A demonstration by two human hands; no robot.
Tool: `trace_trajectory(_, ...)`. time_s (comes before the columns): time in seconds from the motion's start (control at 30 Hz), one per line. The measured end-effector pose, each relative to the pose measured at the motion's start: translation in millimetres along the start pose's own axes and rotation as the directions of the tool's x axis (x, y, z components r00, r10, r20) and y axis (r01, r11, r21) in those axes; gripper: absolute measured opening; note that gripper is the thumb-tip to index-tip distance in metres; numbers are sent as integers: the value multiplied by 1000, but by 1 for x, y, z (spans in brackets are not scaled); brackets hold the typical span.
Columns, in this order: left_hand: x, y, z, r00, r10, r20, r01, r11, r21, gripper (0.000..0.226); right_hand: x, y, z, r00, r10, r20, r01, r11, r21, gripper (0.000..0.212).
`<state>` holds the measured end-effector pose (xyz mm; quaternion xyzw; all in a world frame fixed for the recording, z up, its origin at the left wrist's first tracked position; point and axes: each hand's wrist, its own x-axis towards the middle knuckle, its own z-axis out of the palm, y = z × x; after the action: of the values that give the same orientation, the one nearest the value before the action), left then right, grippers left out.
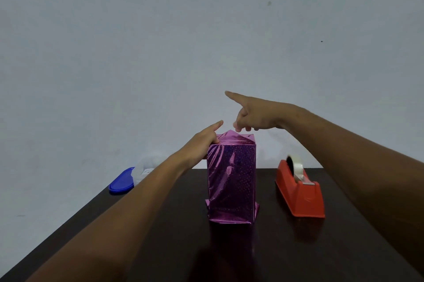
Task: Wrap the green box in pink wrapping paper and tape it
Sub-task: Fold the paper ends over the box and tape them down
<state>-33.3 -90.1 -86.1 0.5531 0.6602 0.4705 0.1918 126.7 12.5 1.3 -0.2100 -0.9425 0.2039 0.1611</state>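
While your left hand (204, 141) rests against the top left corner of the box (231, 178), it keeps the tall box from tipping on the dark table (160, 235). Its first finger points out straight, and the other fingers curl around the corner of the pink wrapping paper (234, 210). I think you hold it there so the paper stays put.

Your right hand (254, 116) hovers just above the top of the box. The first finger sticks out, away from you. The other fingers bend down, and their tips are just over the folded paper at the top. I cannot tell if they touch it or pinch anything. It looks like you are getting ready to push a top flap down.

You have the box standing upright in the middle of the table. The shiny pink paper with tiny dots covers all of it, so no green shows. At the top, the paper folds in and makes a point. At the bottom, the paper sticks out a little.

You keep the red tape dispenser (300, 192) near, on the right, so tape is easy to grab.
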Motion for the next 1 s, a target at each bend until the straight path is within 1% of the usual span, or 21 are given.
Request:
trace_trajectory(0.13,6,-3,1,1000,-10,1,10,1000,-10,60,6,-9,-1,1000,5,17,-5,1000,-23,88)
trace_trajectory(0.33,8,-7,2,1000,-6,-8,6,1000,-20,60,26,-7,8,999,35,19,-32,992,-121,89)
trace_trajectory(0.47,2,-2,3,1000,8,-23,-7,1000,22,59,42,4,16,996,85,9,-81,969,-231,92)
trace_trajectory(0.57,1,-3,2,999,30,-18,-29,999,38,62,49,11,21,993,116,-1,-112,953,-280,94)
trace_trajectory(0.7,6,-10,1,997,73,-6,-72,991,113,59,52,14,24,986,158,-63,-169,931,-324,99)
trace_trajectory(0.8,10,-17,1,996,88,-24,-83,982,167,53,46,18,19,955,248,-161,-292,878,-380,99)
trace_trajectory(0.87,10,-20,1,996,91,-21,-87,986,145,52,38,28,16,921,343,-182,-386,863,-327,93)
trace_trajectory(0.93,9,-20,1,996,87,-14,-84,988,132,51,31,41,18,893,419,-166,-445,879,-170,80)
trace_trajectory(1.0,10,-20,2,997,81,-12,-79,987,137,54,25,53,24,873,459,-166,-464,886,10,65)
